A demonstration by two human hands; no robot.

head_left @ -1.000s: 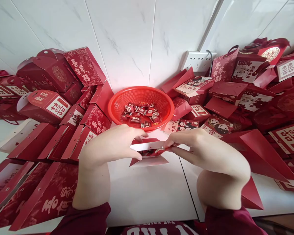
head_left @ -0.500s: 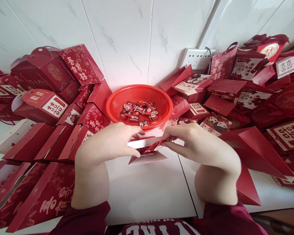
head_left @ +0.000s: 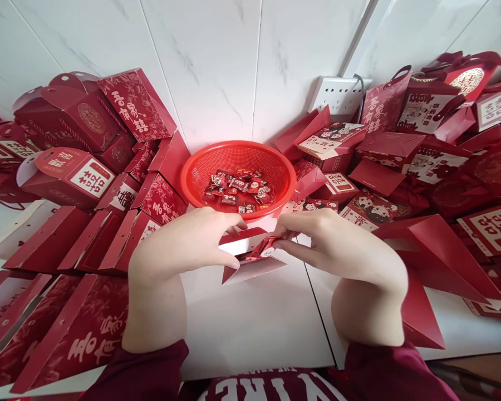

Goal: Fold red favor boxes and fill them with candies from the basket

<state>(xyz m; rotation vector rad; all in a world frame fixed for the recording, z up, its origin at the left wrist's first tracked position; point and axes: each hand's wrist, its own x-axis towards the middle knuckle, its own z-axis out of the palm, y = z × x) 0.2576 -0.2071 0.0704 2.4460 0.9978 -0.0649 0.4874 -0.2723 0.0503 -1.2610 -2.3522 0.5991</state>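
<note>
In front of the red basket I have a small red gift box (head_left: pixel 254 270), its top flaps apart and its pale inside showing. My left hand (head_left: pixel 196 240) grips the box's left end, thumb on the near side and fingers over the far side. At the right end of the opening, my right hand (head_left: pixel 317 236) pinches a red wrapped candy (head_left: pixel 264 249) between thumb and fingers. Part of the candy lies within the opening. How much else the box holds is mostly hidden. Just beyond both hands, several wrapped candies (head_left: pixel 236 189) lie in the basket (head_left: pixel 237 146).
Red gift boxes (head_left: pixel 98 317) stand in rows at left, with handled boxes (head_left: pixel 77 175) behind. A heap of red boxes and bags (head_left: pixel 432 159) covers the right side. A white power strip (head_left: pixel 338 94) rests by the tiled wall (head_left: pixel 217 67). The table (head_left: pixel 250 323) is white.
The box has tilted slightly, and more of its red far flap shows. More of the candy in my right fingers is visible at the opening. The view has shifted a little.
</note>
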